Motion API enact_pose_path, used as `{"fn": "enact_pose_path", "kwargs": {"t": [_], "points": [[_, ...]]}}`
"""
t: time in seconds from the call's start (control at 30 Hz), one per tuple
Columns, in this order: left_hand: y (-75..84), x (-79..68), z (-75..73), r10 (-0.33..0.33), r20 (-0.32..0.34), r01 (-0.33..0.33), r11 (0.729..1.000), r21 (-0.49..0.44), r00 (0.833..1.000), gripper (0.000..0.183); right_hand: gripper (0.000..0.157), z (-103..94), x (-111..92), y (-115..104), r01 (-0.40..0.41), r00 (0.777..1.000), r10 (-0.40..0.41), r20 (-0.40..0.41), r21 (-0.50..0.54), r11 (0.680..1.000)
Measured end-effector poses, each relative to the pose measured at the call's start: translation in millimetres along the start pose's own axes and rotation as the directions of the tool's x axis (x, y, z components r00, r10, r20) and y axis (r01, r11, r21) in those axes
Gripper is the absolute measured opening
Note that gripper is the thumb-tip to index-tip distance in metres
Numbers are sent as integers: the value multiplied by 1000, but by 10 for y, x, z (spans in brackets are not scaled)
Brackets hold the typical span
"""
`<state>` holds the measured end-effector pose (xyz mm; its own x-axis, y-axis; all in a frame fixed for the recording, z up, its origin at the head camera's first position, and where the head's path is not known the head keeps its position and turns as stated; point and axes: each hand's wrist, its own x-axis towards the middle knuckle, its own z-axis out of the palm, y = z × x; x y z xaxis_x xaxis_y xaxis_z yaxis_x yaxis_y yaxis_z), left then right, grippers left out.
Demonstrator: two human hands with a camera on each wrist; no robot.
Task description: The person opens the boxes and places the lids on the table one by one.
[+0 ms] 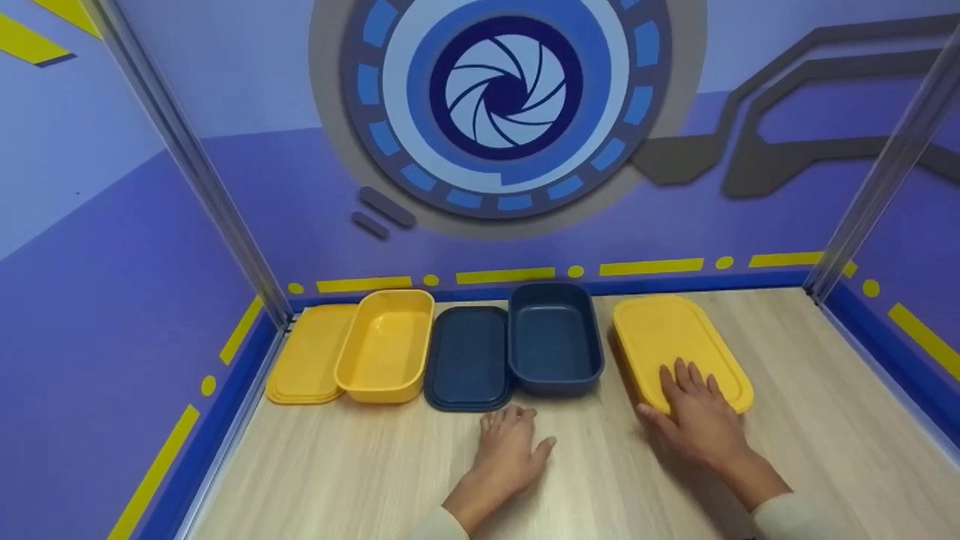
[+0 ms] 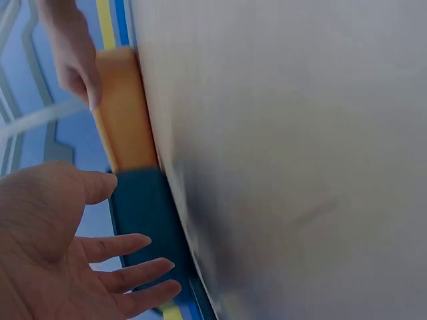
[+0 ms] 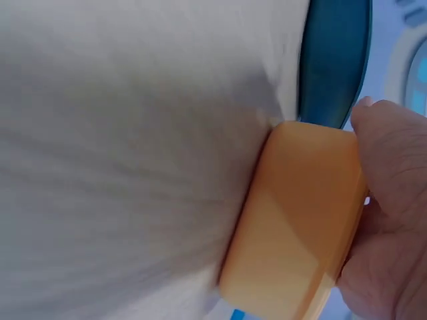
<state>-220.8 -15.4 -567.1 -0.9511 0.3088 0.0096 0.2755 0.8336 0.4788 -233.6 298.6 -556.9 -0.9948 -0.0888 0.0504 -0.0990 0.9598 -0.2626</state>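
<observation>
My right hand [image 1: 701, 424] rests on the near end of a yellow lidded food container [image 1: 667, 330], fingers spread over the lid and thumb at its left edge. The right wrist view shows this container's end wall [image 3: 293, 220] with the hand on the lid side. My left hand [image 1: 510, 450] holds nothing, its fingers loosely extended near the front edge of a dark blue lid [image 1: 469, 356]. Right of that lid stands an open dark blue container [image 1: 555, 341]. In the left wrist view the left hand [image 2: 73, 247] has its fingers apart.
An open yellow container [image 1: 386, 345] stands left of the dark blue lid, with a yellow lid [image 1: 309, 356] beside it at the far left. The row lies along the back wall [image 1: 262, 202] of the wooden table [image 1: 600, 480]. Side panels bound the table left and right.
</observation>
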Motion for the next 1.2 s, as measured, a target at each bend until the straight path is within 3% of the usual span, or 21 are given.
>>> {"fn": "enact_pose_path", "kwargs": {"t": [0.1,0.23,0.33,0.5,0.67,0.9,1.07,1.2], "points": [[164,-1,92,59,16,-59,998,4,998,56,87,47,-160,-116,14,1000,-14,-2,-34,999],[400,55,208,129,54,-127,991,-32,990,59,81,91,-302,-226,32,996,-39,-75,-96,995],[560,119,307,137,115,-126,988,-92,984,62,76,100,-332,-260,51,988,-67,-141,-114,992],[755,217,462,112,233,-75,984,-161,966,74,73,94,-330,-263,77,979,-99,-177,-128,989],[819,340,565,154,246,-90,963,-253,957,94,72,104,-321,-257,78,976,-107,-187,-158,984],[912,457,647,75,219,10,932,-361,973,107,72,132,-329,-302,45,985,-64,-161,-120,992],[887,497,688,123,213,-42,936,-349,969,105,71,136,-337,-338,51,980,-78,-186,-144,988],[836,513,658,172,236,-99,951,-292,956,101,70,149,-344,-340,74,969,-108,-222,-156,985]]}}
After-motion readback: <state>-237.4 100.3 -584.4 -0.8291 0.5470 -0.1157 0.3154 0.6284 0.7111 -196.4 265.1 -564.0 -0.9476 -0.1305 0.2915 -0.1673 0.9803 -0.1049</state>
